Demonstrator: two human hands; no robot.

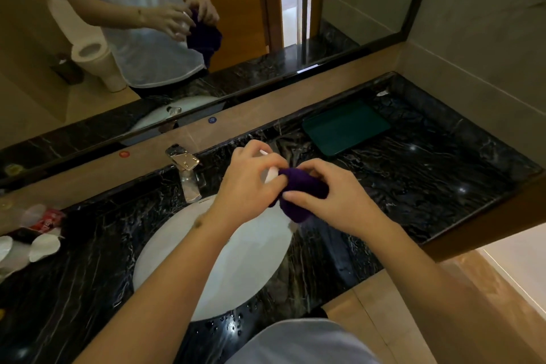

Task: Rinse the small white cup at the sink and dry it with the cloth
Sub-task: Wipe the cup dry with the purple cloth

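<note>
My left hand point(251, 183) grips the small white cup point(270, 174) above the back right rim of the sink; only slivers of the cup show between my fingers. My right hand point(331, 198) holds a dark purple cloth point(301, 195) pressed against the cup's open side. Part of the cloth hangs down below my hands. Both hands touch each other over the cup. The white oval sink point(236, 269) lies under my forearms.
A chrome faucet point(187, 171) stands behind the sink at the left. A dark green tray point(345, 127) lies on the black marble counter point(428, 180) at the back right. White cups and a red packet point(47, 223) sit at the far left. A mirror spans the back wall.
</note>
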